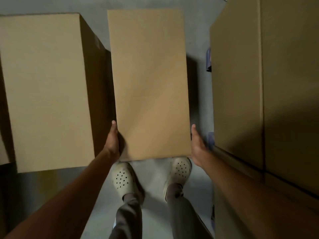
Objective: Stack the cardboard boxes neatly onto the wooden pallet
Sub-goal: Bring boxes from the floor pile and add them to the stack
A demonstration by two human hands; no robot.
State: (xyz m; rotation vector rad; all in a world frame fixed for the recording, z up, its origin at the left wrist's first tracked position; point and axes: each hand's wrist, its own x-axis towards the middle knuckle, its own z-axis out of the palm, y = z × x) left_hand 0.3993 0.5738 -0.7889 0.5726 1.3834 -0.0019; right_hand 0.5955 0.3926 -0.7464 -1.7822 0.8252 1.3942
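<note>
Squeezing from both sides, the left hand [113, 140] and right hand [196, 144] press on the near end of the cardboard box [150, 83]. Thumbs are straight and the fingers are hidden, so can't tell if they hook under. Its long axis points straight away, between the left box [44, 87] and the right stack [259, 83]; no pallet in sight tbh.

Single head-worn wide-angle view, aimed almost straight down at floor [155, 195] and shoes [121, 178]. Close range: central box [150, 83] fills middle; box at left [44, 87], boxes at right [259, 83] cropped by frame edges.
</note>
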